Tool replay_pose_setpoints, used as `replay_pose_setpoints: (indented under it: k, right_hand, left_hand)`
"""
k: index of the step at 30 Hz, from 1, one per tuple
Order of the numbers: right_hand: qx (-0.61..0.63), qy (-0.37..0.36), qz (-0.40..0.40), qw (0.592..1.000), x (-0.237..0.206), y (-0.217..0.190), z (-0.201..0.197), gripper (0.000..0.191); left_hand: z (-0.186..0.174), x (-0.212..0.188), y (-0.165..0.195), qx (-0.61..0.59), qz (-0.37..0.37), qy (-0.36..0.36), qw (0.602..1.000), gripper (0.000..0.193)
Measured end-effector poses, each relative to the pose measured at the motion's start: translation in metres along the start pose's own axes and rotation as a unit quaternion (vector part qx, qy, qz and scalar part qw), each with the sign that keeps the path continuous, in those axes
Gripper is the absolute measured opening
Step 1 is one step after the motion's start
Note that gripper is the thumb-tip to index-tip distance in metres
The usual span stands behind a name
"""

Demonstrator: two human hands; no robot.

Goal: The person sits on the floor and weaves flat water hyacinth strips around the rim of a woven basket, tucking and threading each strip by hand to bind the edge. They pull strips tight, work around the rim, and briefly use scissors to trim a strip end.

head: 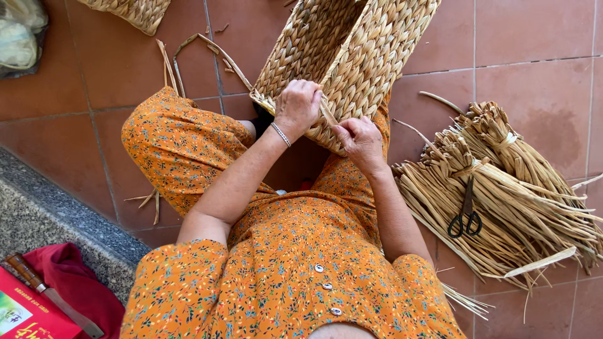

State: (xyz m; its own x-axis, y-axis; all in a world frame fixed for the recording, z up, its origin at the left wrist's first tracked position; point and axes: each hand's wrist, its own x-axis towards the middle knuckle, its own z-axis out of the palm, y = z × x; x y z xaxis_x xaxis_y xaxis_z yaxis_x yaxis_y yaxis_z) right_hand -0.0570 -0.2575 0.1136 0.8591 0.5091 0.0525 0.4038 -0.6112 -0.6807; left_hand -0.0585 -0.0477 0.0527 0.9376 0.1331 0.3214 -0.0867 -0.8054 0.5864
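Note:
A large woven straw basket (352, 44) lies tilted against my knees on the red tiled floor. My left hand (297, 107), with a silver bracelet on the wrist, is closed over the basket's lower rim. My right hand (360, 139) pinches a loose straw strand (327, 114) at the same rim, just right of the left hand. Both hands touch the weave. I sit cross-legged in an orange flowered dress (188, 144).
Bundles of dried straw (502, 182) lie on the floor at right with black scissors (466, 216) on top. Loose strands (201, 47) trail left of the basket. Another woven piece (132, 9) is top left. A knife (50, 295), red cloth and box sit bottom left on a stone step.

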Motion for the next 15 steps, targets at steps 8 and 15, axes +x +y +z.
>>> replay_pose_setpoints:
  k: [8,15]
  right_hand:
    - [-0.057,0.022,-0.011,0.998,-0.023,0.02,0.018,0.034]
    - [0.064,0.047,0.006,0.997,-0.051,0.017,0.037,0.037]
  left_hand:
    - [0.001,-0.02,0.013,0.12,0.027,-0.039,0.992,0.014]
    - [0.015,-0.027,0.007,0.079,0.032,-0.013,0.996,0.015]
